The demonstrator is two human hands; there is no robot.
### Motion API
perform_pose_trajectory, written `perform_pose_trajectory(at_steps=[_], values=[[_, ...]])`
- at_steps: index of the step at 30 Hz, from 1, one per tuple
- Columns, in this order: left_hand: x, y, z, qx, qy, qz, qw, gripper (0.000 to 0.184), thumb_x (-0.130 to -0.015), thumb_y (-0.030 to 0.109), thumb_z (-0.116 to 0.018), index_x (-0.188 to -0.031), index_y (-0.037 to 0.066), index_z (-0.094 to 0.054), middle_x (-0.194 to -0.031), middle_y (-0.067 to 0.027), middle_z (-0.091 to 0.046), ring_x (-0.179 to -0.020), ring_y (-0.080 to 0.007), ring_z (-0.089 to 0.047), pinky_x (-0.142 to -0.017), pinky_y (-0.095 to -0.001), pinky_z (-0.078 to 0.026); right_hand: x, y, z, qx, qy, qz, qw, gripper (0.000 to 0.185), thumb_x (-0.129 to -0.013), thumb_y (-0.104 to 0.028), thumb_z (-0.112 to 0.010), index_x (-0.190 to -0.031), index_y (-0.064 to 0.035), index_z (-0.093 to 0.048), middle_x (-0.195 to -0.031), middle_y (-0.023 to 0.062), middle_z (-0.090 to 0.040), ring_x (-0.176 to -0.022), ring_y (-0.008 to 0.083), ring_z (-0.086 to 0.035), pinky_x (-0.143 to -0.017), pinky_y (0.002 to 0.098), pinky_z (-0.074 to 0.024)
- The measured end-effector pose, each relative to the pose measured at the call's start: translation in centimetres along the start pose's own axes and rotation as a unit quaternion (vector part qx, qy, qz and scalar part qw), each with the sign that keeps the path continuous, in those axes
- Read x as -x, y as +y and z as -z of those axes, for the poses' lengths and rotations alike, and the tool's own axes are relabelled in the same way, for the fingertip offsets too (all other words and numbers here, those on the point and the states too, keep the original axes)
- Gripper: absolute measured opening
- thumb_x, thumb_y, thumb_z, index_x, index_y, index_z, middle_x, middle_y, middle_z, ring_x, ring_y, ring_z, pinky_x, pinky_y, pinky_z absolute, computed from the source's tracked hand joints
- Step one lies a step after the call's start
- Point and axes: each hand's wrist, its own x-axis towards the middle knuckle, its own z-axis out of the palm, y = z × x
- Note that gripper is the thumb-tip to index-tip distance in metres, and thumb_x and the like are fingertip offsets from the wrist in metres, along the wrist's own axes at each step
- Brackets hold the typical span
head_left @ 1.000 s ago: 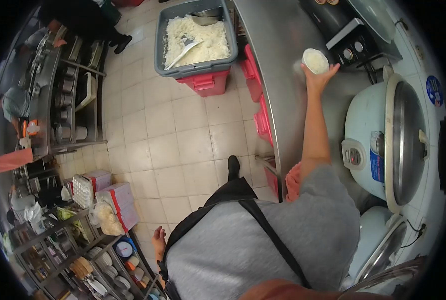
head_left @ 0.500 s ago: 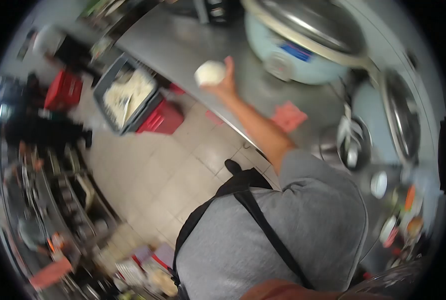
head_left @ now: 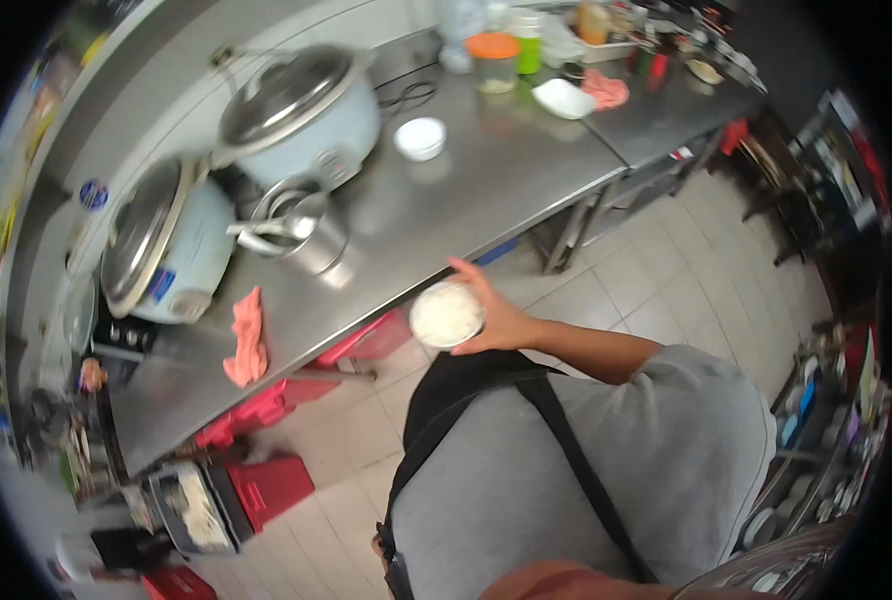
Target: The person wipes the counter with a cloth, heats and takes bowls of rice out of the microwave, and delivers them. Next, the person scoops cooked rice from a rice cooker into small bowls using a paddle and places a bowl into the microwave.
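As bowl (head_left: 444,345) holds rice (head_left: 448,314), counter (head_left: 446,210) (steel), tiles (head_left: 696,270)

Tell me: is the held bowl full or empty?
Full, it seems: white rice spans the top of the bowl in the right hand.

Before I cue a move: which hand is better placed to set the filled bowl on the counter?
Likely the right hand: it holds the filled bowl near the counter; the left arm barely shows beside the torso.

The steel counter (head_left: 466,205) bears 2 rice cookers (head_left: 311,132), a metal pot (head_left: 318,252) and a pink cloth (head_left: 248,340).
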Motion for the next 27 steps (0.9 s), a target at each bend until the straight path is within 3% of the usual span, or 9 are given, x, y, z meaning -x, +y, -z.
perform_pose_trajectory(at_steps=[3, 5, 6, 7, 8, 10, 18, 22, 27], values=[[-4.7, 8.1, -1.1, -0.173, -0.008, -0.296, 0.939, 0.04, -0.092, 0.015, -0.066, -0.127, -0.003, -0.057, -0.092, -0.0084, -0.068, -0.082, -0.0208, -0.066, -0.075, -0.0311, -0.056, 6.0, -1.2, 9.5, 0.042, 0.141, -0.006, 0.989, 0.132, -0.057, -0.02, -0.094, -0.158, -0.0093, -0.01, -0.142, 0.019, -0.039, -0.135, 0.03, -0.04, -0.115, 0.0411, -0.0318], [-8.0, 15.3, -3.7, -0.285, 0.032, -0.562, 0.776, 0.04, -0.092, 0.015, -0.067, -0.126, -0.003, -0.057, -0.092, -0.0083, -0.068, -0.082, -0.021, -0.066, -0.075, -0.0312, -0.056, 9.7, -1.9, 13.7, 0.039, 0.248, -0.011, 0.968, 0.134, -0.056, -0.019, -0.095, -0.158, -0.0102, -0.008, -0.139, 0.0189, -0.041, -0.133, 0.0295, -0.042, -0.115, 0.0413, -0.0317], [-9.5, 19.1, -5.6, -0.318, 0.101, -0.704, 0.627, 0.04, -0.092, 0.015, -0.067, -0.126, -0.003, -0.057, -0.091, -0.0082, -0.068, -0.082, -0.0211, -0.066, -0.075, -0.0313, -0.056, 11.5, -1.9, 15.7, 0.043, 0.297, -0.009, 0.954, 0.134, -0.056, -0.019, -0.095, -0.158, -0.011, -0.008, -0.139, 0.0197, -0.041, -0.134, 0.0299, -0.042, -0.115, 0.0413, -0.0318], [-10.0, 21.6, -8.8, -0.166, -0.071, -0.518, 0.836, 0.036, -0.092, 0.013, -0.065, -0.125, -0.003, -0.058, -0.093, -0.0081, -0.069, -0.085, -0.0201, -0.066, -0.077, -0.0305, -0.055, 13.3, -2.3, 17.5, 0.032, 0.337, -0.021, 0.941, 0.134, -0.057, -0.021, -0.095, -0.159, -0.0116, -0.008, -0.14, 0.0203, -0.04, -0.135, 0.0305, -0.041, -0.114, 0.0417, -0.0322], [-9.5, 25.8, -12.0, 0.066, -0.123, -0.28, 0.95, 0.033, -0.093, 0.011, -0.063, -0.123, -0.003, -0.06, -0.094, -0.0081, -0.07, -0.087, -0.0192, -0.065, -0.08, -0.0297, -0.053, 15.0, -2.6, 19.4, 0.021, 0.377, -0.029, 0.926, 0.134, -0.057, -0.022, -0.095, -0.159, -0.0122, -0.008, -0.14, 0.021, -0.04, -0.135, 0.0311, -0.041, -0.114, 0.0421, -0.0326], [-8.6, 34.0, -18.3, 0.211, -0.226, -0.324, 0.894, 0.028, -0.095, 0.007, -0.059, -0.121, -0.004, -0.063, -0.096, -0.0074, -0.071, -0.089, -0.0163, -0.065, -0.083, -0.0275, -0.05, 18.7, -1.9, 23.6, 0.049, 0.425, -0.031, 0.903, 0.134, -0.057, -0.024, -0.095, -0.159, -0.0128, -0.008, -0.141, 0.0214, -0.039, -0.135, 0.032, -0.041, -0.114, 0.0428, -0.0332], [17.1, 67.9, -39.6, -0.052, -0.446, -0.488, 0.748, 0.028, -0.097, 0.006, -0.058, -0.124, 0.001, -0.064, -0.091, -0.004, -0.074, -0.086, -0.0089, -0.064, -0.078, -0.0237, -0.048, 34.6, -2.0, 39.3, 0.105, 0.597, -0.046, 0.794, 0.133, -0.055, -0.017, -0.091, -0.158, -0.0129, -0.007, -0.14, 0.0191, -0.037, -0.131, 0.0318, -0.045, -0.111, 0.0429, -0.0394], [28.5, 81.7, -49.0, -0.014, -0.497, -0.571, 0.653, 0.027, -0.099, 0.009, -0.058, -0.125, 0.004, -0.064, -0.095, -0.0029, -0.073, -0.09, -0.0089, -0.064, -0.081, -0.0247, -0.049, 42.1, -2.4, 46.1, 0.151, 0.689, -0.087, 0.704, 0.132, -0.055, -0.015, -0.09, -0.158, -0.0126, -0.008, -0.14, 0.0181, -0.037, -0.129, 0.0307, -0.046, -0.109, 0.043, -0.0423], [30.4, 93.9, -58.4, 0.069, -0.414, -0.605, 0.676, 0.045, -0.093, 0.009, -0.066, -0.137, 0.007, -0.055, -0.13, -0.0085, -0.061, -0.111, -0.0148, -0.058, -0.093, -0.03, -0.048, 47.5, -2.4, 54.0, 0.19, 0.748, -0.088, 0.629, 0.131, -0.055, -0.012, -0.09, -0.158, -0.0112, -0.01, -0.142, 0.0188, -0.037, -0.13, 0.0306, -0.045, -0.109, 0.0426, -0.0429]])
